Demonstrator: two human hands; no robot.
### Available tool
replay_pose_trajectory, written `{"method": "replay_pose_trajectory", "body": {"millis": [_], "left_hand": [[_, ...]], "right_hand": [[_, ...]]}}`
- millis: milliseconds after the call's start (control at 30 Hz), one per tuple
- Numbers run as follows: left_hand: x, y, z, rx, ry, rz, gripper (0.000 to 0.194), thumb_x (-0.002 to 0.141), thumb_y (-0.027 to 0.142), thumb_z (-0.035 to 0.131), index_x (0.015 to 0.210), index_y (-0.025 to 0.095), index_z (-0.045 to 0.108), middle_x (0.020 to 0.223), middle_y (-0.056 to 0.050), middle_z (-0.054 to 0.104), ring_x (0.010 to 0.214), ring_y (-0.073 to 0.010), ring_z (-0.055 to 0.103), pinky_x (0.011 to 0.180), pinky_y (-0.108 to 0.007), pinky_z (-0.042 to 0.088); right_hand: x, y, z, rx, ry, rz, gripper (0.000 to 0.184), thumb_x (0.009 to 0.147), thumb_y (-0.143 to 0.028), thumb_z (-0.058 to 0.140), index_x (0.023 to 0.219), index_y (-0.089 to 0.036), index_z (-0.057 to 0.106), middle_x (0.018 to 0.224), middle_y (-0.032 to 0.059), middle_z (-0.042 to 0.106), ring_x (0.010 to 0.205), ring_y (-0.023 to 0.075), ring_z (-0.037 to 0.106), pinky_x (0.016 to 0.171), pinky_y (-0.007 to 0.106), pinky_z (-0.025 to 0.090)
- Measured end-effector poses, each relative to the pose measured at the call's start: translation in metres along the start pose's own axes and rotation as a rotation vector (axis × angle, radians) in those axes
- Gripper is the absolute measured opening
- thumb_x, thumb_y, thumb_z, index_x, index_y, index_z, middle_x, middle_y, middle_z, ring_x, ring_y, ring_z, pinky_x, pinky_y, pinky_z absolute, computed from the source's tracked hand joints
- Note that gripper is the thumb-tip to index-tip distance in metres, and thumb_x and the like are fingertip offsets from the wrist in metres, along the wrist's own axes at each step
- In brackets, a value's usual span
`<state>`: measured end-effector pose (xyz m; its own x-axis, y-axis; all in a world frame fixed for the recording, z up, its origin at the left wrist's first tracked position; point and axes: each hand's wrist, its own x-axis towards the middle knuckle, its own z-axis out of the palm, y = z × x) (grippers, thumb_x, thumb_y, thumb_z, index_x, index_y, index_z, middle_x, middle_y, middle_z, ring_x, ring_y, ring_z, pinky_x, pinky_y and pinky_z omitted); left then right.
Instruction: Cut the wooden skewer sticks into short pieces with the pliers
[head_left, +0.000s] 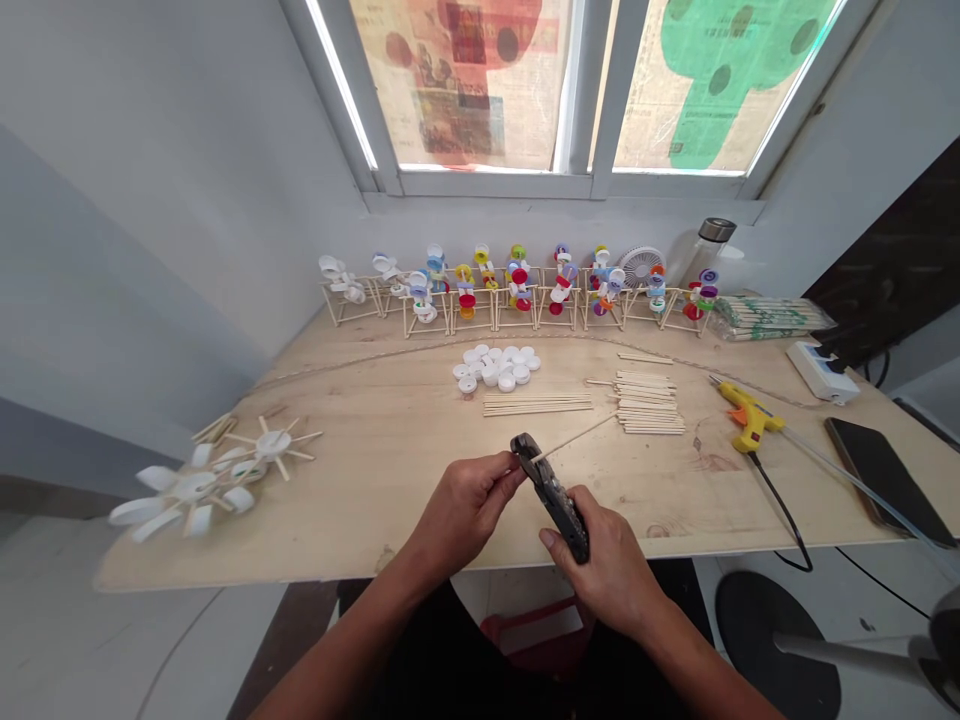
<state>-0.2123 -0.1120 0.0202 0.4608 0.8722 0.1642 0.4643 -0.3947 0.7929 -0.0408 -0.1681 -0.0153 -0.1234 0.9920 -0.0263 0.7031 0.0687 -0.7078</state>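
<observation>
My right hand (pixel 606 560) is wrapped round the handles of dark pliers (pixel 553 492), which point up and to the left. A thin wooden stick (pixel 574 438) lies across the jaws and runs out to the right. My left hand (pixel 474 505) pinches at the jaws, on the stick's near end; the fingers hide most of that end. Beyond the hands is a row of longer sticks (pixel 537 404) on the table. To their right lies a pile of short cut sticks (pixel 649 402). A heap of white bottle caps (pixel 495 368) sits behind the longer sticks.
Small stick frames with coloured caps (pixel 517 292) line the back of the wooden table (pixel 360 490). Stick-and-cap wheels (pixel 196 487) lie at left. On the right are a yellow glue gun (pixel 754 415), its cable, a phone (pixel 889 475), a power strip (pixel 823 372) and bagged sticks (pixel 772 316).
</observation>
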Motion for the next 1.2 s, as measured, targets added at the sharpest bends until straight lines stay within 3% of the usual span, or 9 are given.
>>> {"method": "replay_pose_trajectory", "body": {"millis": [267, 567, 900, 1200], "left_hand": [[-0.002, 0.003, -0.001, 0.009, -0.023, 0.007, 0.027, 0.086, 0.029, 0.038, 0.065, 0.016, 0.048, 0.054, 0.004, 0.038, 0.049, -0.0069, 0.033, 0.048, -0.018, 0.029], [-0.001, 0.001, -0.009, -0.171, -0.202, -0.107, 0.031, 0.087, 0.035, 0.035, 0.065, 0.016, 0.045, 0.053, 0.006, 0.035, 0.049, -0.0067, 0.033, 0.047, -0.018, 0.029], [-0.005, 0.006, -0.001, 0.047, -0.006, 0.035, 0.028, 0.087, 0.029, 0.037, 0.065, 0.016, 0.048, 0.054, 0.004, 0.041, 0.05, -0.0074, 0.037, 0.049, -0.018, 0.03], [-0.006, 0.007, 0.002, 0.183, 0.045, 0.114, 0.026, 0.087, 0.025, 0.036, 0.067, 0.016, 0.05, 0.055, 0.002, 0.049, 0.049, -0.0086, 0.044, 0.049, -0.019, 0.032]], "right_hand": [[-0.003, 0.001, 0.001, -0.01, 0.013, -0.014, 0.015, 0.078, -0.036, 0.047, 0.078, -0.022, 0.042, 0.057, -0.0037, 0.05, 0.05, 0.0144, 0.049, 0.049, 0.022, 0.031], [-0.005, 0.002, 0.003, -0.045, 0.015, -0.011, 0.016, 0.079, -0.036, 0.046, 0.075, -0.022, 0.04, 0.053, -0.005, 0.048, 0.048, 0.0136, 0.047, 0.047, 0.022, 0.028], [-0.007, 0.0, -0.002, 0.011, 0.004, -0.014, 0.017, 0.077, -0.037, 0.049, 0.078, -0.022, 0.043, 0.059, -0.0037, 0.051, 0.052, 0.0144, 0.049, 0.05, 0.022, 0.031], [-0.009, -0.004, -0.004, 0.043, -0.014, -0.014, 0.015, 0.078, -0.035, 0.05, 0.081, -0.021, 0.044, 0.062, -0.0035, 0.051, 0.054, 0.0141, 0.048, 0.051, 0.022, 0.031]]}}
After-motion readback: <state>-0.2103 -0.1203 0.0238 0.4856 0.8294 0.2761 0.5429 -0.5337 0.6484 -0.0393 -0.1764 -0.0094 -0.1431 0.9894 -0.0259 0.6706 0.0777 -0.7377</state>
